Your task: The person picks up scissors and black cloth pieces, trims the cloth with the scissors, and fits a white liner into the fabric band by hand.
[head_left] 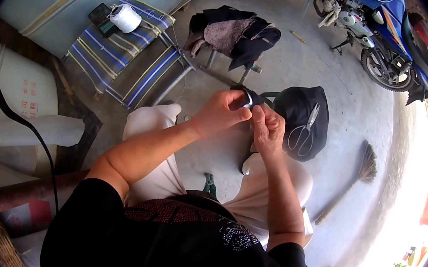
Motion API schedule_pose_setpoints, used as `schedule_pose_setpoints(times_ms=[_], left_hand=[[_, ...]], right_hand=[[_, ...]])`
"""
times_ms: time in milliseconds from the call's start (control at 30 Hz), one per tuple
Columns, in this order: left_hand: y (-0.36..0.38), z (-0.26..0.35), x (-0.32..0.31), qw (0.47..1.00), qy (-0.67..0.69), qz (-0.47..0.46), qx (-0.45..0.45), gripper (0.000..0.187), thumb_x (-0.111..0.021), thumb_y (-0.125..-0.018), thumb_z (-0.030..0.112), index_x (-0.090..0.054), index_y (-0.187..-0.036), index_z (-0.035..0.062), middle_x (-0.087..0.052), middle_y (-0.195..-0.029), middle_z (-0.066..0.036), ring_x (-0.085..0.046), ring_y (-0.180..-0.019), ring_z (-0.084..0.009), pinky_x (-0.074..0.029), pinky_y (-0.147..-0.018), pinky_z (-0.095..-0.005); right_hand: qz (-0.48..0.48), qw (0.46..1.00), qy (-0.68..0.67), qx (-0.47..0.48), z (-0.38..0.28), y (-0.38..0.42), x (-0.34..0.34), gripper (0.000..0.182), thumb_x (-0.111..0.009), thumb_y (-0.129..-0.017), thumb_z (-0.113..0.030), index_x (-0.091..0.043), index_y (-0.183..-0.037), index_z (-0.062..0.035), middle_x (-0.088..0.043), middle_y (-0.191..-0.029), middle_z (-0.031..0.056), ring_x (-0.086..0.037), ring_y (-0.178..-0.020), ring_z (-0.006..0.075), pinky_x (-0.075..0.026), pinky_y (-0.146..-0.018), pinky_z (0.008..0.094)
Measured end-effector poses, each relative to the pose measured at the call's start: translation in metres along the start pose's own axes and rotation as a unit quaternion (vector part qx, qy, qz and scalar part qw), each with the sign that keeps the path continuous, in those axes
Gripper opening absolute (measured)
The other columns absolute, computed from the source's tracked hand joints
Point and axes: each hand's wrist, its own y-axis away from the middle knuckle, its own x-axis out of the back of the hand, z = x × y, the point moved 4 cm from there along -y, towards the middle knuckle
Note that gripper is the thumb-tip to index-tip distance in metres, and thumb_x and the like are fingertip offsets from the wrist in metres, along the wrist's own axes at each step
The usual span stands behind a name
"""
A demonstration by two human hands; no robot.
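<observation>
In front of my knees, my left hand (222, 110) grips a small piece of dark cloth (252, 94) with a pale, whitish edge or lining showing. Close beside it, my right hand (268, 126) pinches the near edge of the same piece between thumb and fingers. Whether a needle or thread is in the pinch is too small to tell. To the right of my hands, scissors (307, 128) with looped handles lie on a black cloth-covered seat (289, 102).
A striped folding chair (104, 55) holds a white thread cone (125, 18) and a dark phone-like device (100, 18). Dark garments (236, 30) are heaped on a stool. A broom (363, 169) lies on the floor at right; a blue motorcycle (388, 42) stands behind.
</observation>
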Motion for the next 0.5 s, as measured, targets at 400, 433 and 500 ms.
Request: schedule_pose_setpoints(times_ms=[400,433,500], left_hand=[[0.001,-0.017,0.004,0.996,0.059,0.066,0.034,0.019,-0.049,-0.087,0.015,-0.056,-0.078,0.0004,-0.054,-0.067,0.001,-0.042,-0.063,-0.0038,-0.04,-0.058,-0.0234],[0.001,-0.013,0.004,0.996,0.059,0.065,0.032,0.019,-0.049,-0.087,0.015,-0.056,-0.078,0.0004,-0.054,-0.067,0.001,-0.042,-0.063,-0.0038,-0.04,-0.058,-0.0234],[0.002,0.006,0.006,0.998,-0.009,0.062,-0.013,0.019,-0.047,-0.089,0.016,-0.056,-0.085,0.0011,-0.055,-0.072,0.003,-0.045,-0.066,-0.0025,-0.041,-0.057,-0.0245]], right_hand=[[0.069,0.994,-0.069,-0.05,0.002,0.005,-0.007,0.031,-0.053,-0.085,-0.015,-0.046,-0.058,-0.0006,-0.04,-0.051,-0.0011,-0.036,-0.05,0.0056,-0.032,-0.044,0.0234],[0.064,0.996,-0.048,-0.039,0.0,0.004,-0.008,0.031,-0.055,-0.084,-0.016,-0.046,-0.059,-0.0006,-0.041,-0.051,-0.0012,-0.036,-0.05,0.0057,-0.032,-0.045,0.023],[0.057,0.998,-0.026,-0.029,-0.004,0.002,-0.007,0.03,-0.056,-0.084,-0.016,-0.047,-0.06,-0.0006,-0.041,-0.052,-0.0014,-0.035,-0.05,0.0057,-0.033,-0.045,0.0227]])
